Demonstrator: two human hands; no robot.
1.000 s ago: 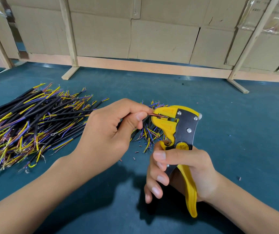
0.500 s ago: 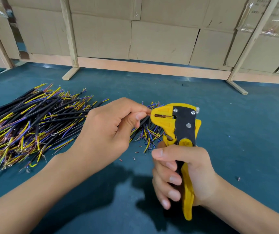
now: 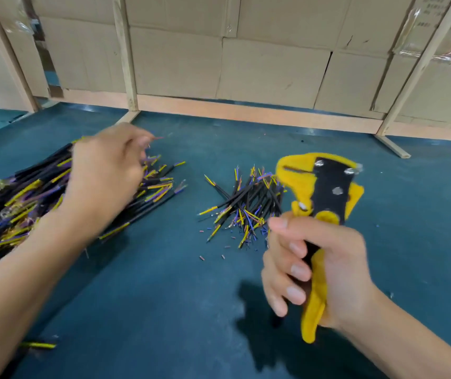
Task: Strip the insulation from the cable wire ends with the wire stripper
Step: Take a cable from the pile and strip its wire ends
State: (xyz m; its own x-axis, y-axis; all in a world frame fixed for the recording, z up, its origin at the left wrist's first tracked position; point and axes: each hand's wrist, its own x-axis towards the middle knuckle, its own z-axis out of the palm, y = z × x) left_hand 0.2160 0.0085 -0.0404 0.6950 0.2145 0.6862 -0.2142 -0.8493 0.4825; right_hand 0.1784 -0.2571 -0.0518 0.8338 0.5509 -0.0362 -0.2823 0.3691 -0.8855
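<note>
Closest to me, the right hand (image 3: 325, 272) wraps its fingers round the handles of the yellow-and-black wire stripper (image 3: 321, 214), held upright with nothing visible in its jaws. Just beyond lies a small heap of short black cables with bared coloured ends (image 3: 246, 206), bits of cut insulation (image 3: 202, 257) scattered on the dark teal table mat (image 3: 164, 310). Further left, the blurred left hand (image 3: 106, 173) hovers over the big pile of black cables with yellow and purple wires (image 3: 22, 198), pinching what looks like a thin reddish wire (image 3: 158, 138). These wires look light, thin and bendy; best pinched close to the tip. Cardboard boxes (image 3: 246, 50) stand behind.
</note>
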